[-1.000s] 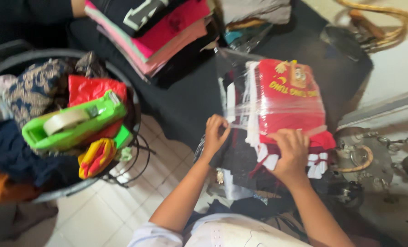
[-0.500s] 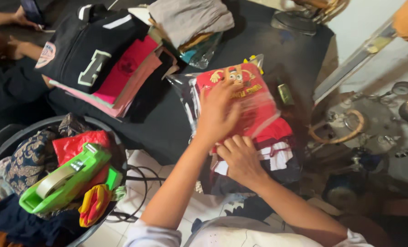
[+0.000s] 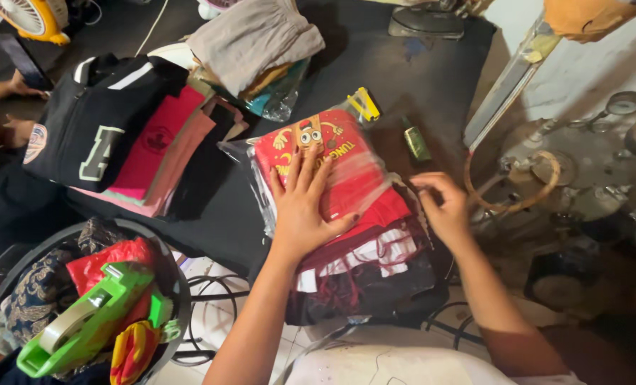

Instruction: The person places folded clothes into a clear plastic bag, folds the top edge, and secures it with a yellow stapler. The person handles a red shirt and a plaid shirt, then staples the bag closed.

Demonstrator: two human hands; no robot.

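Left hand flat, fingers spread, pressing the red printed shirt in clear plastic wrap; right hand, half-curled, pinches its edge. I'd keep pressure even.

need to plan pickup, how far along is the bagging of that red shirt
Done: the red shirt already sits inside its clear plastic bag, on a pile of folded clothes. In hand: the left hand presses it flat while the right hand works the bag's right edge. Left: the stack of folded garments beside it shows no bags.
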